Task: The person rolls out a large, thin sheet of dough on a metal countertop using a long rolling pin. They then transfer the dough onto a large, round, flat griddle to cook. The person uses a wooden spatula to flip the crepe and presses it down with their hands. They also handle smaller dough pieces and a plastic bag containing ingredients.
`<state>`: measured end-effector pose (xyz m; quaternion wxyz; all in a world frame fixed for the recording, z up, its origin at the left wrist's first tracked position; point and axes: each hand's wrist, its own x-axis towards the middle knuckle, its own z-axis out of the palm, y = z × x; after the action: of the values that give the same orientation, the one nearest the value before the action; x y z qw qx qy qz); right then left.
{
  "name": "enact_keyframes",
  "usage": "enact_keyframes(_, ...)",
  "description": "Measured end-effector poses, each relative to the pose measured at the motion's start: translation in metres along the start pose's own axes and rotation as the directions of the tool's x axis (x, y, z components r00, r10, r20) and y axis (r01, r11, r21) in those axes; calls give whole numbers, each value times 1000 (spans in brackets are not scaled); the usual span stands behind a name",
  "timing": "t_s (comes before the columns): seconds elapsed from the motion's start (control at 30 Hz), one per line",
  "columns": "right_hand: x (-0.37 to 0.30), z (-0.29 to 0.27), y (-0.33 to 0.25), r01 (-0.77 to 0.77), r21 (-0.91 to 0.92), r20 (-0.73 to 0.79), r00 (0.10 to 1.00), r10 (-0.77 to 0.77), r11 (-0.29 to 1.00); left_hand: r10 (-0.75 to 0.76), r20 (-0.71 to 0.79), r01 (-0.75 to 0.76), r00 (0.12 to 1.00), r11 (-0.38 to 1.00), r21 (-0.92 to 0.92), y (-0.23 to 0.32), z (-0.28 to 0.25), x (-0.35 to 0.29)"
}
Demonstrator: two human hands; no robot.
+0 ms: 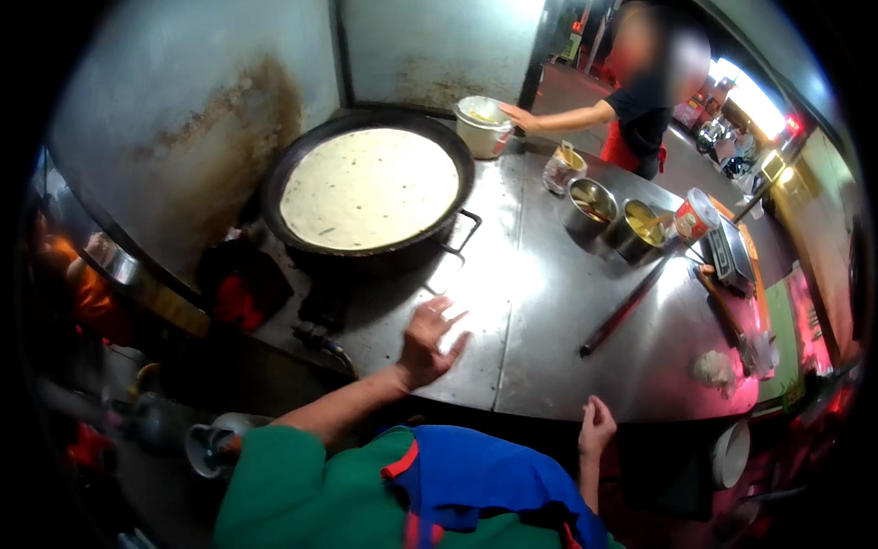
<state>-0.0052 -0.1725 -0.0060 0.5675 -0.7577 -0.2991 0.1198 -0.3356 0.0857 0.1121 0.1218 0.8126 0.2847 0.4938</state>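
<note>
My left hand (433, 343) hovers over the near edge of the steel counter (540, 366), fingers spread and nothing in it. Beyond it sits a big round black pan (274, 203) with a side handle, which a wide, pale flatbread (370, 188) with a few dark flecks nearly fills. By the counter's front edge, my right hand (597, 430) is raised with its fingers up and loosely bent; no object shows in it. The nearest thing on the counter to it is a dark rod (626, 306).
Across the counter, another person's hand (519, 117) touches a whitish bucket (482, 137). Two steel pots (590, 209) with utensils, a red-and-white tub (697, 216) and a scale (730, 252) stand on the right. A pale dough-like lump (713, 368) lies nearer. Stained metal walls (210, 110) enclose the pan's far side.
</note>
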Motion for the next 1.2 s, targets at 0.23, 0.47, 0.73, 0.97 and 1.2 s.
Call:
enact_keyframes(0.23, 82, 181, -218, 527, -159, 271, 837, -476, 835, -160, 41, 143, 986, 950, 279, -159, -142, 65)
enact_keyframes(0.47, 140, 374, -297, 797, 81, 601, 440, -667, 599, -577, 380, 309, 723, 762, 569, -303, -173, 98)
enact_keyframes(0.73, 232, 543, -267, 890, -239, 849, 386, -362, 387, -693, 513, 258, 507, 690, 676, -369, -167, 134)
enact_keyframes(0.97, 280, 590, -244, 918, -226, 924, 308, -227, 327, -701, 542, 305, 464, 701, 645, -362, -144, 132)
enact_keyframes(1.2, 312, 629, -226, 944, -114, 942, 201, -268, 309, -800, 495, 411, 340, 600, 686, -344, -129, 128)
